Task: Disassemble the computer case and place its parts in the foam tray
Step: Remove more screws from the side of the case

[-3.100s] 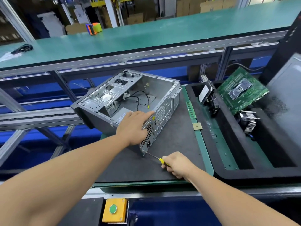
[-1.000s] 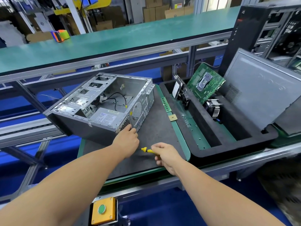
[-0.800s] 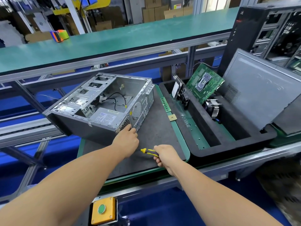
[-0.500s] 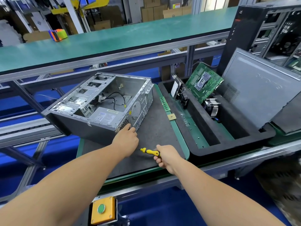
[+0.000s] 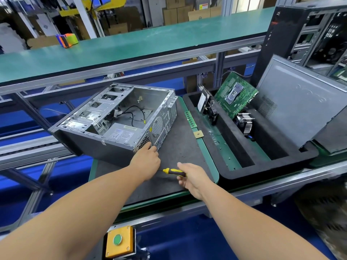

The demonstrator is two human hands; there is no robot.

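The grey computer case (image 5: 120, 117) lies open side up on the black mat (image 5: 180, 147), with the power supply (image 5: 122, 135) and loose cables still inside. My left hand (image 5: 147, 160) touches the case's near rear corner with its fingertips, by the vent grille. My right hand (image 5: 191, 177) holds the end of a yellow and black screwdriver (image 5: 173, 172), whose shaft points left and vanishes under my left hand. The black foam tray (image 5: 244, 173) to the right holds a green motherboard (image 5: 235, 94), a heatsink (image 5: 245, 122) and a drive (image 5: 203, 102).
A RAM stick (image 5: 190, 119) and a CPU chip (image 5: 199, 134) lie on the mat between case and tray. A grey side panel (image 5: 300, 106) leans on the tray's right side, with another black case (image 5: 309, 30) behind it. A yellow button box (image 5: 119, 241) sits below the bench edge.
My left hand dropped from the top of the case corner to its lower rear corner. My right hand slid back along the screwdriver, so more of the handle shows.
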